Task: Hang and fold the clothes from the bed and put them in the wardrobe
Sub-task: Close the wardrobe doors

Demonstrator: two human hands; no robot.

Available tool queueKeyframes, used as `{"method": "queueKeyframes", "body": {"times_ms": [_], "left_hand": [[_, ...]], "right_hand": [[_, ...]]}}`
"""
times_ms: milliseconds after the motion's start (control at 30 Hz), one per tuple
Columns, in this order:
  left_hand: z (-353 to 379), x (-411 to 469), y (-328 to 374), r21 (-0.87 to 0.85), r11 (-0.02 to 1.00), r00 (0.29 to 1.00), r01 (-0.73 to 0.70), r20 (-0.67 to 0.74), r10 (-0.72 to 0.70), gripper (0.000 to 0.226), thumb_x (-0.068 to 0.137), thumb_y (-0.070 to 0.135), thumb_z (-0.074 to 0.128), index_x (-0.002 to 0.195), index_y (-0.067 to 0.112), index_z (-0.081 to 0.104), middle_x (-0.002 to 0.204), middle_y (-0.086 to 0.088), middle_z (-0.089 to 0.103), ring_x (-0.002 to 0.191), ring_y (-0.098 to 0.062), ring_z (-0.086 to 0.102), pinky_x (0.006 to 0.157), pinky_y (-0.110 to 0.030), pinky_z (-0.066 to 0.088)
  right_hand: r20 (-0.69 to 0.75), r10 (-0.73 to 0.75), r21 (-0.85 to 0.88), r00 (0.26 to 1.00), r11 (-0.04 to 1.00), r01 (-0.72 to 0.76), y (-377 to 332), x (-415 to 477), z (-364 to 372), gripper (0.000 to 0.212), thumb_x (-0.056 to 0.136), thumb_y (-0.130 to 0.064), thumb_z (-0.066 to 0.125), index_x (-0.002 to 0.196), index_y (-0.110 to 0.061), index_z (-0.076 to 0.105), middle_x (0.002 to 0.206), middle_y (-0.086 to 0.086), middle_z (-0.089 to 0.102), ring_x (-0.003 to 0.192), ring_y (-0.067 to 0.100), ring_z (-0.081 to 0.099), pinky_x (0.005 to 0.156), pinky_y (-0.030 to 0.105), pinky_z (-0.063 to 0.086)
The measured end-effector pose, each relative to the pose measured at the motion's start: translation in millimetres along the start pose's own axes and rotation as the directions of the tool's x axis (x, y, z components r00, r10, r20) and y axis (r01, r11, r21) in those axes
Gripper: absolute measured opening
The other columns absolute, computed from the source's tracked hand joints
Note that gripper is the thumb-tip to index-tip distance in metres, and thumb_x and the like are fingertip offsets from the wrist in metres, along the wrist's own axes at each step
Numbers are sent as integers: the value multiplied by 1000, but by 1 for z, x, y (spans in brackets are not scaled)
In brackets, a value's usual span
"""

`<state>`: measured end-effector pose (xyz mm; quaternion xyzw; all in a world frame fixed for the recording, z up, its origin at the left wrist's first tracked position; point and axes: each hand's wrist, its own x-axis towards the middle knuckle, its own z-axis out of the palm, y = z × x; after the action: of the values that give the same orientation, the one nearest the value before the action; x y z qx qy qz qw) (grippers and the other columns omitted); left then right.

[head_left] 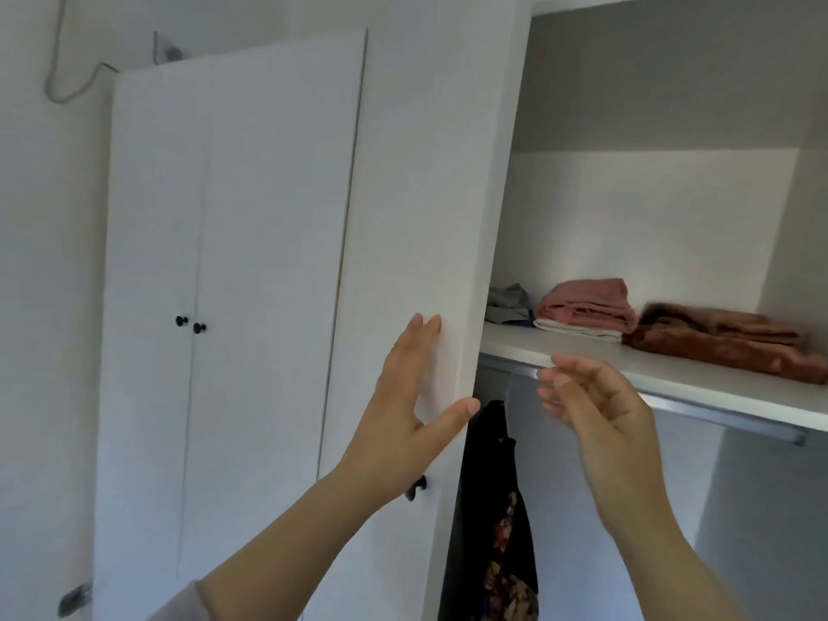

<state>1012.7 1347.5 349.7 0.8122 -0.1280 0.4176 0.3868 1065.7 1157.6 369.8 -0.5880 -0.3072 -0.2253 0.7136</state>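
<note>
Two black knobs [181,321] sit on the closed far-left doors [233,195]; a third knob [416,486] is half hidden behind the left hand [403,396], which presses flat, fingers straight, on the open wardrobe door [425,195]; one dark floral garment [497,508] hangs from the rail [726,416], cut off below; the blurred right hand [600,405] is loosely curled, empty; four folded clothes [587,302] lie on the shelf [582,356], the grey one [508,302] part-hidden.

Grey cable [58,89] looping on white wall [27,262], closed two-door cupboard [233,244]

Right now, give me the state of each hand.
Left hand: open, fingers straight, pressing the wardrobe door.
Right hand: open, fingers loosely curled, holding nothing visible.
</note>
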Motion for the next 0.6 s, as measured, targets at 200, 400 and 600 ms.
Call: {"method": "queueKeyframes", "body": {"times_ms": [200,400,600], "left_hand": [[50,31,-8,124,991,999,-53,10,52,89,84,65,54,141,60,-14,155,28,-24,145,-2,-23,121,-48,4],[84,56,-21,196,977,996,-83,47,75,88,82,76,38,147,51,-16,154,19,-34,142,-7,-32,120,-47,-6],[103,79,-44,285,948,981,-144,165,100,80,91,64,40,147,49,-15,151,17,-39,141,-11,-36,119,-53,-4]], "right_hand": [[-97,20,-65,995,998,-26,6,11,-32,17,94,-6,57,105,-14,68,92,-2,74,86,12,69,82,23,57],[-176,12,-115,984,993,-33,14,25,-49,17,94,-7,57,103,-17,68,91,0,74,85,14,68,80,22,56],[-231,9,-165,973,985,-48,29,38,-58,21,95,-3,54,103,-17,68,90,-2,74,82,11,68,77,18,55]]}}
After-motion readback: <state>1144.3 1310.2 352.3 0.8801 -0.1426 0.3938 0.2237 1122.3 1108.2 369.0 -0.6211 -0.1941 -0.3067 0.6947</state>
